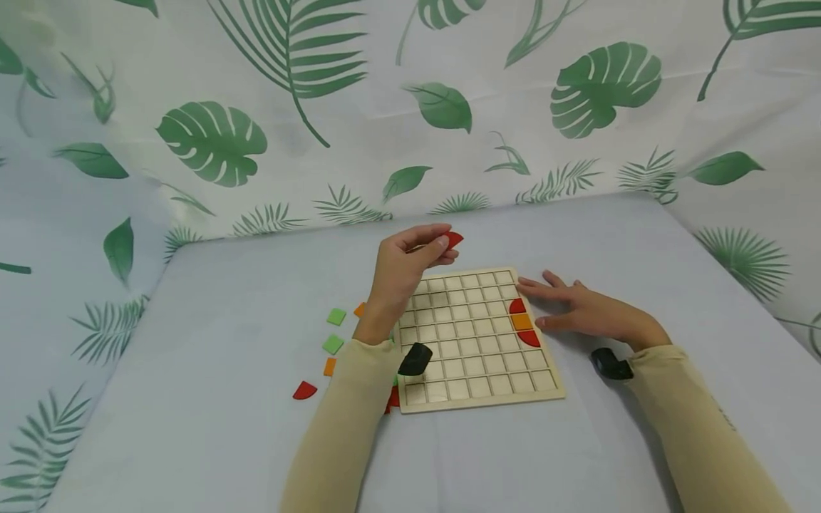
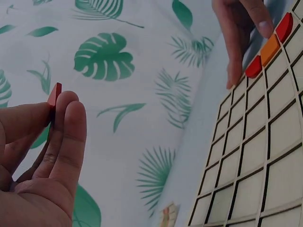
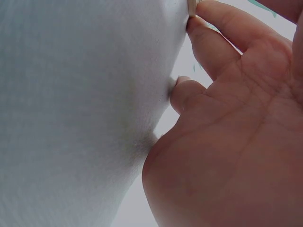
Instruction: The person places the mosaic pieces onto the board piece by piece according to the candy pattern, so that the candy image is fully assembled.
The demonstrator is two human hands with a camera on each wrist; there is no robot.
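Note:
My left hand [image 1: 404,267] pinches a red quarter-round tile [image 1: 454,239] between thumb and fingers, raised above the far left part of a wooden grid board [image 1: 471,347]. In the left wrist view the same red tile [image 2: 55,97] is seen nearly edge-on at the fingertips. Along the board's right side sit an orange square tile [image 1: 522,322] and two red tiles, one red tile [image 1: 517,306] beyond it and one red tile [image 1: 529,338] nearer. My right hand [image 1: 586,311] rests beside the board with fingers spread, fingertips touching its right edge.
Left of the board lie loose tiles: a green square [image 1: 336,316], another green square [image 1: 333,344], an orange square [image 1: 330,367] and a red quarter-round [image 1: 304,390]. My left forearm partly hides more tiles. A leaf-patterned cloth [image 1: 500,164] stands behind the white table surface [image 1: 224,342].

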